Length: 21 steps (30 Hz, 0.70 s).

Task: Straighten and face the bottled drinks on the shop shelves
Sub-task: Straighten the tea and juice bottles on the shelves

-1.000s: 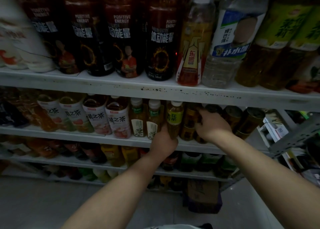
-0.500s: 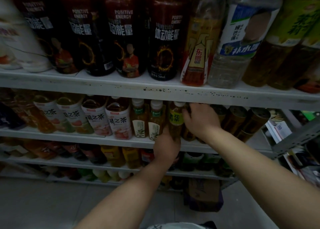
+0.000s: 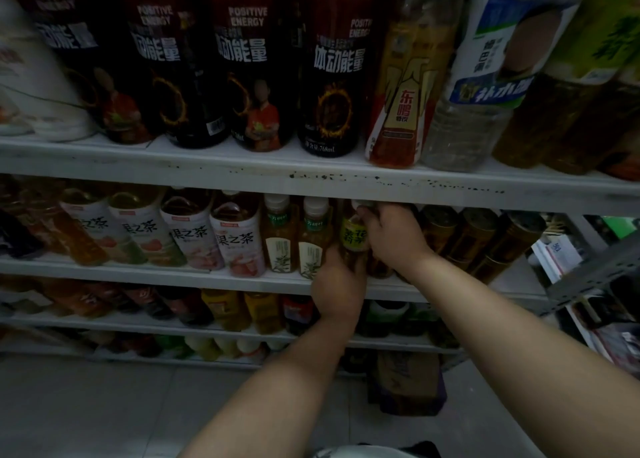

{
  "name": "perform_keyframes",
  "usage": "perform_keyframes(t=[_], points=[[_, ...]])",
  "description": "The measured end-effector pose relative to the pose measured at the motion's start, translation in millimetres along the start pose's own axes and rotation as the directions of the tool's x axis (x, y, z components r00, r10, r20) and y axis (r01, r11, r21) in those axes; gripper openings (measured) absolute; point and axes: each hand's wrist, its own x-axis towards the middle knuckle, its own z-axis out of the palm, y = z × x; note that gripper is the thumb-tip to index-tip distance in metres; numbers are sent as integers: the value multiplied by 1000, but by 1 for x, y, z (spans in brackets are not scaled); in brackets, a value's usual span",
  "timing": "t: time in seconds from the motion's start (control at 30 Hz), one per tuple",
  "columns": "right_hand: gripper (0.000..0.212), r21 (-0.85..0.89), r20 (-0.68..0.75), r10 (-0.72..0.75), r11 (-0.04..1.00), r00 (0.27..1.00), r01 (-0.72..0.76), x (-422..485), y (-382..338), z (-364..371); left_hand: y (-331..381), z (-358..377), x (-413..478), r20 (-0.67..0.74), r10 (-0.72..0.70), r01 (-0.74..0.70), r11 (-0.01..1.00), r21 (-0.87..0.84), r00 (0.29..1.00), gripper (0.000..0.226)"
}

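A small tea bottle with a yellow-green label (image 3: 352, 237) stands on the second shelf (image 3: 207, 275). My left hand (image 3: 337, 281) wraps its base from below. My right hand (image 3: 391, 236) grips its neck and upper right side, hiding the cap. Two tea bottles with white caps and green labels (image 3: 280, 239) (image 3: 313, 241) stand just left of it. Further left is a row of pink-and-white labelled tea bottles (image 3: 235, 239). Dark brown bottles (image 3: 474, 236) stand to the right, behind my right wrist.
The top shelf (image 3: 311, 177) carries tall black energy drink bottles (image 3: 332, 62), a yellow one (image 3: 407, 87) and a clear water bottle (image 3: 485, 76). Two lower shelves hold more bottles. A cardboard box (image 3: 408, 381) sits on the tiled floor. A metal rack (image 3: 588, 274) juts at right.
My right hand has slid left from the dark bottles onto the yellow-green labelled bottle. My left hand stays at its base. The camera has moved closer to the shelves.
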Motion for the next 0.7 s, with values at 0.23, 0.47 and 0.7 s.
perform_keyframes(t=[0.23,0.47,0.7], points=[[30,-17,51,5,1000,999,-5,3,0,-4,-54,-29,6,-105,-191,190,982,-17,976,52],[28,10,75,46,999,996,-47,2,-1,-2,-50,-22,16,-39,-284,286,953,97,958,64],[33,72,74,53,996,996,-59,-1,1,-3,-44,-13,15,-39,-342,344,938,41,939,61]])
